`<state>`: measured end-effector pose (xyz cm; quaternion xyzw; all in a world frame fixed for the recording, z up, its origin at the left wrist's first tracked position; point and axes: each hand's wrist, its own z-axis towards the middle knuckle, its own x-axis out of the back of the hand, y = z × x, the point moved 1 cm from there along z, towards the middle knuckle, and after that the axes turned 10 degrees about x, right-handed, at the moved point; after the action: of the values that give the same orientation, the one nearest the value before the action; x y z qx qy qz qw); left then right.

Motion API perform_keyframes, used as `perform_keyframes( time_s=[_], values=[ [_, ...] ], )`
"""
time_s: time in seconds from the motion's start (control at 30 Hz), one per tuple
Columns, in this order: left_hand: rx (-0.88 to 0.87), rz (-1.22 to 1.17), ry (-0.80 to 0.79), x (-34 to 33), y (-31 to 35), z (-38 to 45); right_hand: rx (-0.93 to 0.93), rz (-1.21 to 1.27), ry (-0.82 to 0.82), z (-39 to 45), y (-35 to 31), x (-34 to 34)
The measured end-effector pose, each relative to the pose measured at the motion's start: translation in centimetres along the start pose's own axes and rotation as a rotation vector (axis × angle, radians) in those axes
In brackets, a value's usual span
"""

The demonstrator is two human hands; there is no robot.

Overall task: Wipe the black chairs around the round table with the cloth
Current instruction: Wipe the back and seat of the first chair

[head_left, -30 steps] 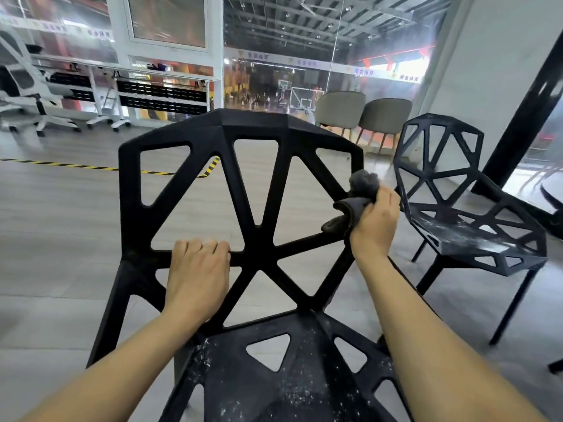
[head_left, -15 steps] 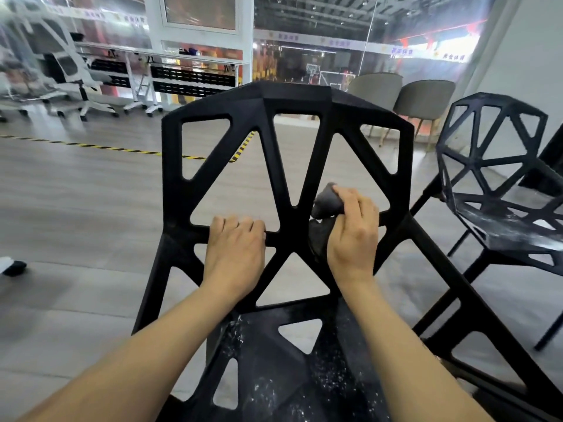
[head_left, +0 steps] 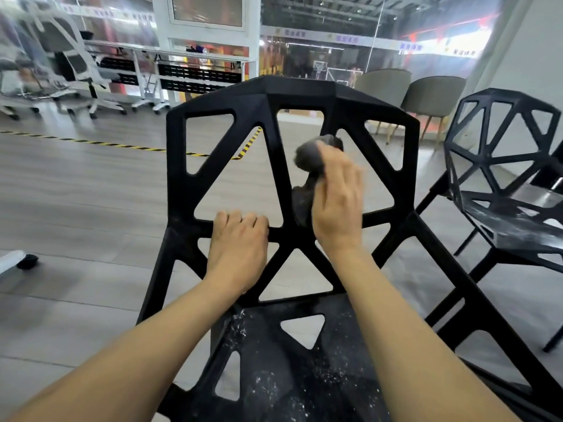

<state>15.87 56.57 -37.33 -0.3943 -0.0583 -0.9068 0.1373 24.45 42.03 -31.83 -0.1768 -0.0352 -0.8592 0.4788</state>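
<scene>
Black chair [head_left: 292, 99] right in front of me, the geometric cutout kind, backrest facing me and the seat [head_left: 283, 376] below it speckled with white dust. My left hand [head_left: 239, 248] is wrapped around the horizontal bar of the backrest, fingers curled over the top of it. My right hand [head_left: 336, 193] is pressing the dark gray cloth [head_left: 307, 175] against one of the slanted middle struts, fingers laid fairly flat over the bunched-up fabric, thumb side blurry so can't say exactly how it's gripping. Second black chair [head_left: 502, 178] of the same design sits off to my right, its seat dusty too. Two gray upholstered chairs [head_left: 408, 89] stand behind by the glass wall, white office chairs [head_left: 61, 62] far left, yellow-black floor tape [head_left: 122, 145] across the wood-look floor.
</scene>
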Motion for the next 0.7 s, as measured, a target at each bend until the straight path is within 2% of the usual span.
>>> perform_keyframes(
  time_s=[0.07, 0.23, 0.33, 0.5, 0.6, 0.7],
  values=[
    [0.001, -0.013, -0.013, -0.1, 0.0, 0.2, 0.089, -0.008, -0.113, -1.7, -0.4, -1.8],
    [0.005, -0.001, -0.025, 0.0, 0.3, 0.4, 0.126, -0.121, -0.163, -7.3, 0.8, -1.0],
    [0.004, 0.004, -0.044, 0.2, 0.2, 0.5, 0.063, -0.076, -0.199, -6.4, 0.5, -0.7],
    [-0.033, -0.059, -0.170, 1.4, -0.8, 0.3, -0.077, 0.064, -0.348, -5.1, -0.4, 0.3],
    [-0.012, -0.129, -0.098, 4.9, -2.6, -1.2, -0.208, 0.137, -0.310, -4.6, -1.4, 0.3],
    [0.192, -0.212, -0.047, 9.6, -5.4, -5.4, -0.262, 0.191, -0.172, -4.3, -4.2, 0.1]
  ],
)
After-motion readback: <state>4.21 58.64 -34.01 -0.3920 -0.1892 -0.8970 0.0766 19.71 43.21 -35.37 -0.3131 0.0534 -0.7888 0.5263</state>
